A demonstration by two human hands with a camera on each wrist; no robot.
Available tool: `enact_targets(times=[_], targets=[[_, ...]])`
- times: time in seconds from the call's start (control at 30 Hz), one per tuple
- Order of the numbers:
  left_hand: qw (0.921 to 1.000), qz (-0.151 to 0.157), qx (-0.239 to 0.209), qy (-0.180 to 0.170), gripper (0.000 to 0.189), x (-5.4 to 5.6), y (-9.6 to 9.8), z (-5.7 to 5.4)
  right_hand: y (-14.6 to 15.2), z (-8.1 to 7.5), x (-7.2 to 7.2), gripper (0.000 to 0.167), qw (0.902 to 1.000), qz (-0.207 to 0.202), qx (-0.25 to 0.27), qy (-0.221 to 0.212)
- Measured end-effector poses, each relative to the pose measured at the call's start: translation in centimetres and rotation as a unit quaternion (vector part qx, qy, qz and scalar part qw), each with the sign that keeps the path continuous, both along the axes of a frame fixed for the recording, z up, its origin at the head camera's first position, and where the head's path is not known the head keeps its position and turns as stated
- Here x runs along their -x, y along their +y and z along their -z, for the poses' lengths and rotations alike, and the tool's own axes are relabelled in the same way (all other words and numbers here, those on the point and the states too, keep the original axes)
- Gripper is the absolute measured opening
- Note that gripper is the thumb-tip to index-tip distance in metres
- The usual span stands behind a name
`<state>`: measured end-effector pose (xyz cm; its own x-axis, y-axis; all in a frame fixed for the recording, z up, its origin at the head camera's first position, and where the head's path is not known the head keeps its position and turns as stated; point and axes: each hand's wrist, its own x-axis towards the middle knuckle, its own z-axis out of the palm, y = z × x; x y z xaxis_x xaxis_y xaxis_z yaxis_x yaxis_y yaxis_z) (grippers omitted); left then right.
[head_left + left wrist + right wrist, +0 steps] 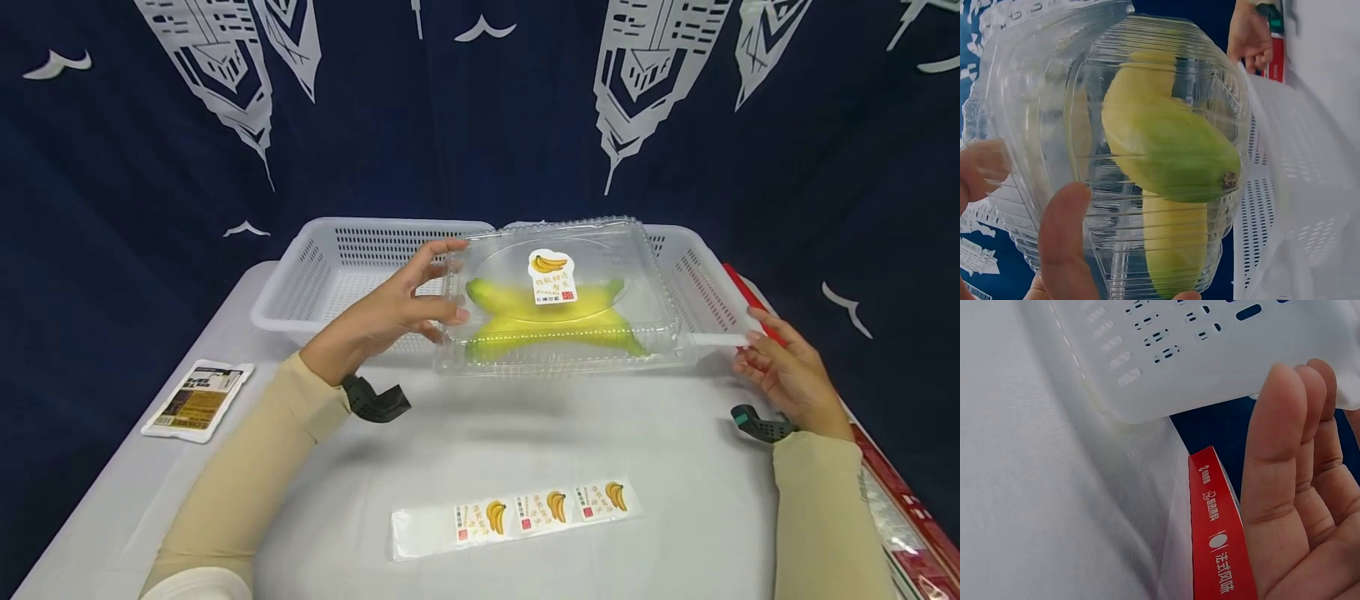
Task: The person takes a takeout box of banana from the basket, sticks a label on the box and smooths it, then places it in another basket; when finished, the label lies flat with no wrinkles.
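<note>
My left hand (382, 310) grips the left end of a clear plastic clamshell box (498, 252), thumb (1066, 237) on its ribbed side. The box is held above the table, in front of the baskets. Inside lie yellow-green bananas (1179, 147), and a white banana sticker (553, 277) is on the lid. My right hand (791, 371) is at the front right corner of the right white basket (697, 287), fingertips right at its rim. In the right wrist view, its fingers (1275, 425) are fairly straight.
A second white perforated basket (300, 275) stands at the back left. A strip of banana stickers (431, 533) lies at the front, and a flat food pouch (198, 400) at left. Along the right edge are a red box (1216, 519) and red-and-clear packaging (892, 500).
</note>
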<state>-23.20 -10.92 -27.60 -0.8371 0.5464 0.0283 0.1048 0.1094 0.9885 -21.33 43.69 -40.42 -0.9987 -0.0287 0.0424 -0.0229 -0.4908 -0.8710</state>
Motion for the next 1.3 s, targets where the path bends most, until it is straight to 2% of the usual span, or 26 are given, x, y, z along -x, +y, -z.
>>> enact_targets(times=[0.33, 0.63, 0.9, 1.07, 1.3], targets=[[0.9984, -0.032, -0.046, 0.007, 0.091, 3.2, 2.6, -0.7, 0.4, -0.2, 0.0, 0.033, 1.0000, -0.003, 0.005, 0.004], [0.9962, -0.057, -0.064, -0.012, 0.090, 5.7, 5.3, -0.2, 0.2, 0.1, -0.2, 0.036, 0.9998, -0.007, -0.004, 0.017], [0.9931, -0.087, -0.071, -0.034, 0.092, 8.0, 8.8, 0.2, 0.5, -0.1, -0.6, 0.037, 0.9997, -0.004, 0.004, 0.023], [0.9923, -0.096, -0.062, -0.048, 0.092, 8.8, 10.7, 0.9, 0.5, 0.4, -0.8, 0.038, 0.9994, 0.001, -0.010, 0.034], [0.9921, -0.101, -0.034, -0.066, 0.093, 9.4, 12.1, 1.9, -0.2, 0.8, -0.5, 0.037, 0.9984, 0.015, -0.032, 0.043]])
